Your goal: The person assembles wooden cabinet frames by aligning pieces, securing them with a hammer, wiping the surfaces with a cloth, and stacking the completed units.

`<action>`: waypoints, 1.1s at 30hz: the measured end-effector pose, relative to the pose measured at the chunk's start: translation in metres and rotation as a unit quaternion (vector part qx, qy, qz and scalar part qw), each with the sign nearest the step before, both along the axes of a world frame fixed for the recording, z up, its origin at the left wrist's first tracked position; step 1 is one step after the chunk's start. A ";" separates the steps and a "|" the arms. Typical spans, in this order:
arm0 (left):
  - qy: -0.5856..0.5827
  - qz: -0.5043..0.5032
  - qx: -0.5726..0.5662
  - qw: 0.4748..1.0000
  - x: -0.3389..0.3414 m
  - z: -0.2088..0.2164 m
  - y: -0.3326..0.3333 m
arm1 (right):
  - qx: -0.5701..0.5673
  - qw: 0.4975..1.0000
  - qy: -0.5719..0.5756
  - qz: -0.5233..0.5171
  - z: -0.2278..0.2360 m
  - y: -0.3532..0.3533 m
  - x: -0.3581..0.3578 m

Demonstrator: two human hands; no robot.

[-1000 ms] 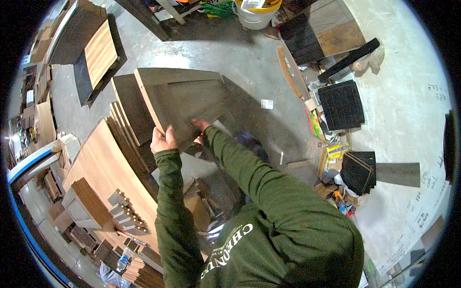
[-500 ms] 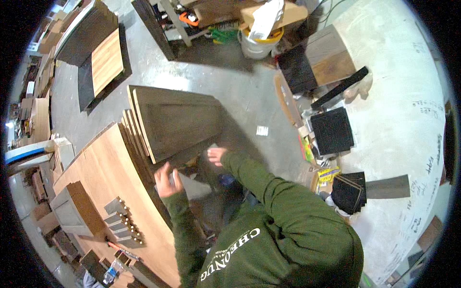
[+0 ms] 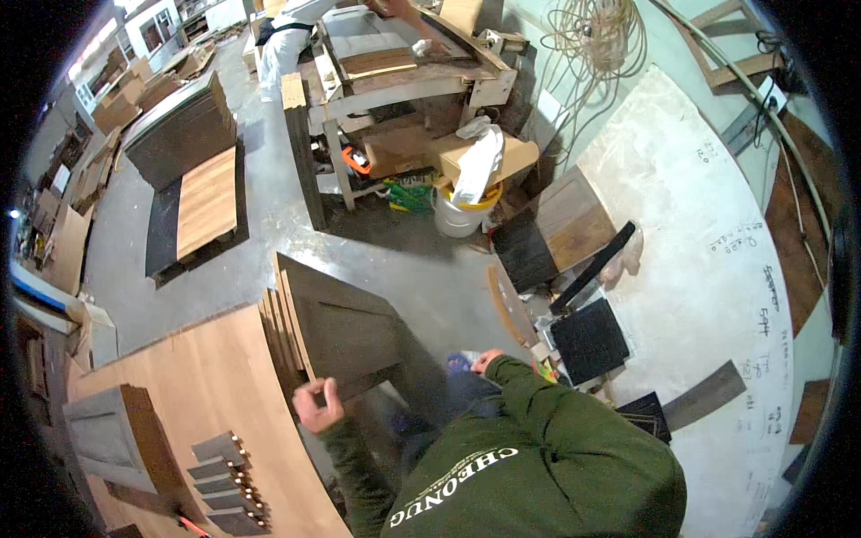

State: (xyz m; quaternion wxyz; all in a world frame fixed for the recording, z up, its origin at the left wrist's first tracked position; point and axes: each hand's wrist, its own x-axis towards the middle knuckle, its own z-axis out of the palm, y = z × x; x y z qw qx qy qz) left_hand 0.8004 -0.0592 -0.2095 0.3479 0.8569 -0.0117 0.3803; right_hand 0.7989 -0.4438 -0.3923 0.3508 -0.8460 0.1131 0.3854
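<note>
My left hand [image 3: 318, 405] is beside the lower corner of the dark wood panels [image 3: 345, 327], its thumb raised apart from loosely curled fingers. Nothing shows between them; whether it touches the panel edge I cannot tell. Those panels, with pale bare edges, lean in a stack at the side of the wooden workbench [image 3: 193, 359]. My right hand [image 3: 487, 360] is out to the right over the floor, fingers drawn together. A small pale patch shows at its fingertips, too small to name. A blue shoe [image 3: 459, 363] is partly visible just left of it.
Grey cabinet doors [image 3: 112, 439] and several short grey pieces [image 3: 229, 484] lie on the bench. A white bucket [image 3: 459, 215] stands below the far worktable [image 3: 404, 90], where another person [image 3: 287, 45] stands. Black panels [image 3: 590, 341] lean by the wall at right.
The view has tipped up, bringing the far worktable and a person into sight. My right hand has moved right, away from the panels; my left hand's fingers have curled beside the panel corner.
</note>
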 end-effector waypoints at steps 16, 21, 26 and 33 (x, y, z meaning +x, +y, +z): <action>0.448 0.338 0.493 0.665 0.090 -0.042 0.101 | -0.120 0.864 -0.419 -0.252 -0.067 -0.201 0.520; 0.413 0.131 0.470 0.769 0.207 -0.031 0.086 | -0.288 0.812 -0.424 -0.279 -0.208 -0.347 0.653; 0.420 0.151 0.497 0.744 0.178 -0.021 0.095 | -0.023 0.823 -0.466 -0.324 -0.223 -0.227 0.608; 0.395 0.096 0.566 0.717 0.190 -0.042 0.106 | 0.011 0.959 -0.247 -0.135 -0.339 0.001 0.311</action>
